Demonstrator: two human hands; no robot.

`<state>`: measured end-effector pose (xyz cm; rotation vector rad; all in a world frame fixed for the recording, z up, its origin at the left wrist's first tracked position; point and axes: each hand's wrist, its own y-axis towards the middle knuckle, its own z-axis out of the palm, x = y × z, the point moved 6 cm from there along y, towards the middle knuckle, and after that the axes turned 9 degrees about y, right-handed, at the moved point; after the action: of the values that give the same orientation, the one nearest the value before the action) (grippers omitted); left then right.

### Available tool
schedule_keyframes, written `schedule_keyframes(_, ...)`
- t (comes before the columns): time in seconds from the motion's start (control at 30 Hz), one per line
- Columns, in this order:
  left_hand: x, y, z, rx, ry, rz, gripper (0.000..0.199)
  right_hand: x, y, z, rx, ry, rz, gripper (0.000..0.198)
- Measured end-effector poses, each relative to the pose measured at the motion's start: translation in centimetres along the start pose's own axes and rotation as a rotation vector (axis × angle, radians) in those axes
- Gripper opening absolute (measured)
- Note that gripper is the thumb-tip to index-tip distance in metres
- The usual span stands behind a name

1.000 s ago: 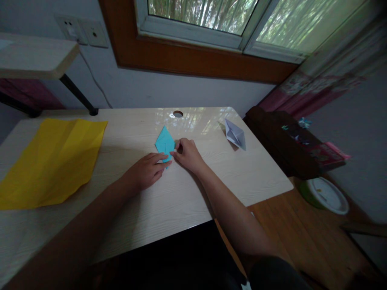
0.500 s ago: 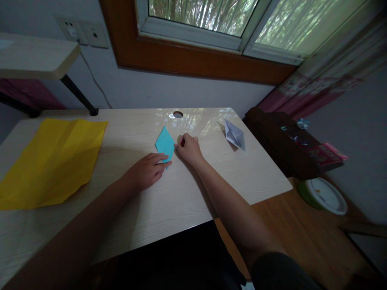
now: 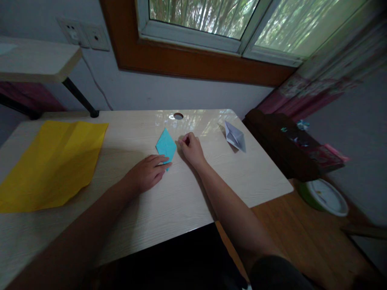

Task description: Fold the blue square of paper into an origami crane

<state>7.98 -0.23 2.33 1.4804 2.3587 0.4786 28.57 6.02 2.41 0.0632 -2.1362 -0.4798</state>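
A blue sheet of folded paper [image 3: 166,144], shaped like a pointed kite, lies flat on the pale desk. My left hand [image 3: 150,172] rests on its lower end, fingers stretched out and slightly apart, covering part of that tip. Just to the right of the paper, and apart from it, is my right hand [image 3: 192,149]. Its fingers are curled in with thumb and forefinger together, and nothing shows between them.
A large yellow sheet [image 3: 57,165] lies on the desk's left side. Toward the right edge sits a folded white paper piece [image 3: 235,136]. A raised shelf [image 3: 39,60] stands at the back left. A round cable hole [image 3: 178,116] is near the desk's rear edge.
My right hand has come off the blue paper's right corner and shifted slightly right. My left hand keeps its place on the lower end.
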Motion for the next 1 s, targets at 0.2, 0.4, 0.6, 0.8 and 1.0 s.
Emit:
schedule_keyframes(0.2,0.1,0.1,-0.1,0.003,-0.016,-0.013,0.039,2.4,-1.0,1.1,0.191,0.043,-0.282,0.012)
schedule_keyframes(0.4,0.1,0.0,0.1,0.018,0.002,0.006,0.039,2.8,-1.6,2.8,0.377,-0.149,-0.320,0.011)
schedule_keyframes(0.6,0.4,-0.1,-0.1,0.052,-0.067,-0.004,0.037,1.8,-1.1,3.1,0.331,-0.219,-0.232,0.011)
schedule_keyframes(0.8,0.7,-0.4,-0.6,0.061,-0.117,0.038,0.033,1.8,-1.1,3.1,0.347,-0.208,-0.238,0.010)
schedule_keyframes(1.0,0.7,-0.3,-0.8,0.060,-0.112,0.060,0.034,2.0,-1.1,2.9,0.408,-0.207,-0.250,0.013)
